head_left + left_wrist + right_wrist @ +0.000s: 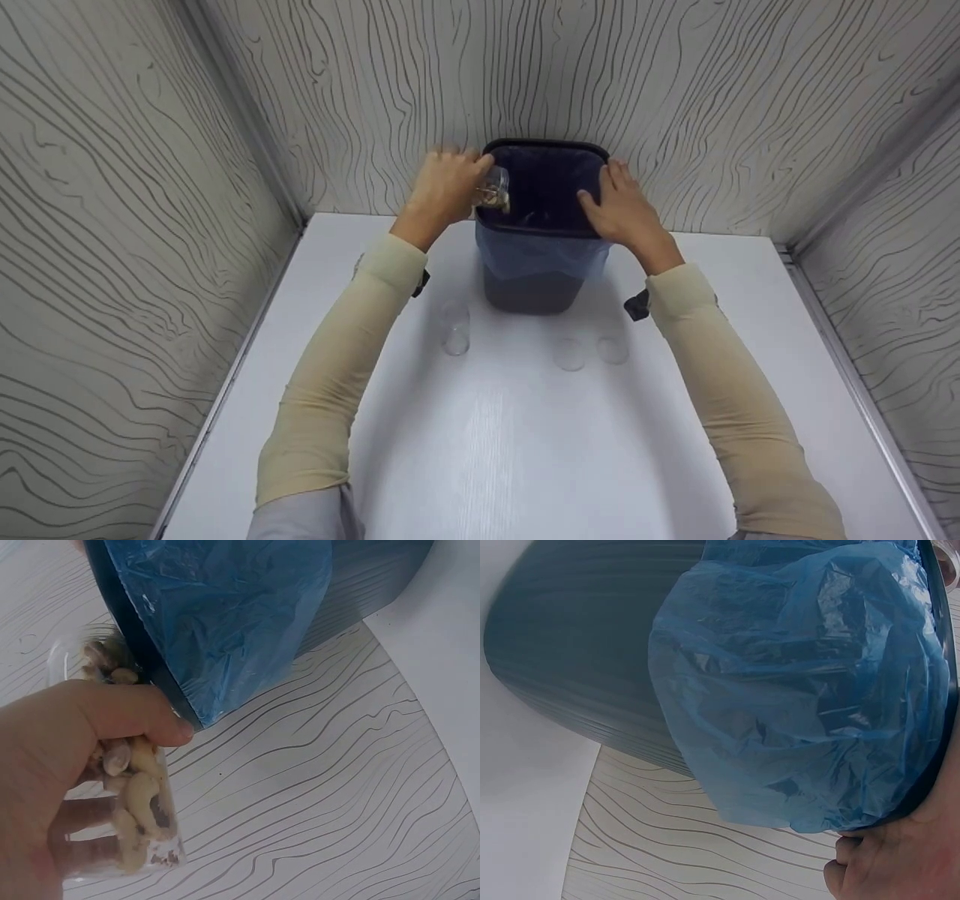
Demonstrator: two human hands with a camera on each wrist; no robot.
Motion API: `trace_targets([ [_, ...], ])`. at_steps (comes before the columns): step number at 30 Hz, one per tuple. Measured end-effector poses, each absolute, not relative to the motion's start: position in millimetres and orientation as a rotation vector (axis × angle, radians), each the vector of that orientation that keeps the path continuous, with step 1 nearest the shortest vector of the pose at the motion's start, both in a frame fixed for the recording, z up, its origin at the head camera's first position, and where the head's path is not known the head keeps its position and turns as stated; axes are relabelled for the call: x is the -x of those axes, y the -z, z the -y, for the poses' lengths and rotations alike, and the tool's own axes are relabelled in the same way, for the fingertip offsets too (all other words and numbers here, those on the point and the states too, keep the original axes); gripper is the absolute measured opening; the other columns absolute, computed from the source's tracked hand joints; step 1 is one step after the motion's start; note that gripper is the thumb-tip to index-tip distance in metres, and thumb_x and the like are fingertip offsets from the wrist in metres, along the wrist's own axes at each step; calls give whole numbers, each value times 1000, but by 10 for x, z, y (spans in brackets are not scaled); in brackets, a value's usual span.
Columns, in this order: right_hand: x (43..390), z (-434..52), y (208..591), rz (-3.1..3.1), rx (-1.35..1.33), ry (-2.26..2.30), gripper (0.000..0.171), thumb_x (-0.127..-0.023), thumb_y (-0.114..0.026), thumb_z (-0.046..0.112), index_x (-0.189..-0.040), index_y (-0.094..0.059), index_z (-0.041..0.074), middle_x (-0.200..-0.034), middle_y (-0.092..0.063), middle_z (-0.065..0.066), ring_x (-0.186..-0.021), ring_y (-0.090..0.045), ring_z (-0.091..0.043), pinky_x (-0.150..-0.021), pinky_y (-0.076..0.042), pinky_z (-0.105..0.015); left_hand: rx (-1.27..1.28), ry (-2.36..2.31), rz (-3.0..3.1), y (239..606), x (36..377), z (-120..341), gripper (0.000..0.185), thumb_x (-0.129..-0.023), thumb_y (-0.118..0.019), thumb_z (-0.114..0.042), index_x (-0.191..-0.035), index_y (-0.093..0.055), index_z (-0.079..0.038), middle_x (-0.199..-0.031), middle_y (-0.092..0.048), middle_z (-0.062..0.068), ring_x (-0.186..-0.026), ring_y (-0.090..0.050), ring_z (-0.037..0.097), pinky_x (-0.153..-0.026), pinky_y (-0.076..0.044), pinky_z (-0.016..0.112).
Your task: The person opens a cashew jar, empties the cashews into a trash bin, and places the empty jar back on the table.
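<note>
My left hand (448, 186) grips a clear plastic jar (497, 180), tipped at the left rim of a dark trash bin (534, 294). In the left wrist view, cashews and other nuts (141, 799) lie inside the jar, with my thumb across its side by the bin's rim. A blue bag (780, 697) lines the bin and folds down over its outside. On the opposite side, my right hand (625, 211) holds the rim, thumb on the inner side and fingers outside. The bin's bottom inside is dark and hidden.
Another clear jar (455, 330) is on the white table (480, 450), left of the bin's base. Two clear round lids (569, 354) lie in front of the bin, toward the right. Wood-patterned panels (420, 75) enclose the table at the back and both sides.
</note>
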State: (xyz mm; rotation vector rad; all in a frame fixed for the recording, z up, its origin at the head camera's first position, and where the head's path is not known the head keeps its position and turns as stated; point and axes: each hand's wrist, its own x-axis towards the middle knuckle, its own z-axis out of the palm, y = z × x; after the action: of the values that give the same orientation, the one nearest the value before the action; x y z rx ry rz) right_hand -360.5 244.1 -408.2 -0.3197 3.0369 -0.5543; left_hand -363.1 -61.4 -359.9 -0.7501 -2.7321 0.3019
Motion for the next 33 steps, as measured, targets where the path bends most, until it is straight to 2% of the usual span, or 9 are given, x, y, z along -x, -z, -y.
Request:
trace_targets([
  [10,3618,-2440,4087,-3056,333,546,79,-114,-27,44,-165,-5,-12,-176,6,-31,-165,6,-46,-134,-2,-56,750,-289,2732,3593,3628,619,52,-94,-80,-27,-139,-57,-15,-132,-69,11,-117,-69,39,-100,-55,53],
  [16,3611,-2439,4085,-3056,334,537,78,-114,-27,43,-165,-5,-12,-175,6,-31,-165,4,-47,-134,-3,-56,754,-292,2758,3588,3630,612,58,-91,-82,-23,-142,-55,-16,-135,-69,11,-123,-66,39,-103,-54,53],
  [33,3593,-2431,4084,-3061,336,564,81,-114,-27,47,-165,-4,-12,-175,4,-32,-165,5,-47,-134,-2,-56,764,-323,2717,3553,3619,554,49,-98,-76,-31,-141,-57,-16,-135,-69,11,-125,-65,38,-106,-53,51],
])
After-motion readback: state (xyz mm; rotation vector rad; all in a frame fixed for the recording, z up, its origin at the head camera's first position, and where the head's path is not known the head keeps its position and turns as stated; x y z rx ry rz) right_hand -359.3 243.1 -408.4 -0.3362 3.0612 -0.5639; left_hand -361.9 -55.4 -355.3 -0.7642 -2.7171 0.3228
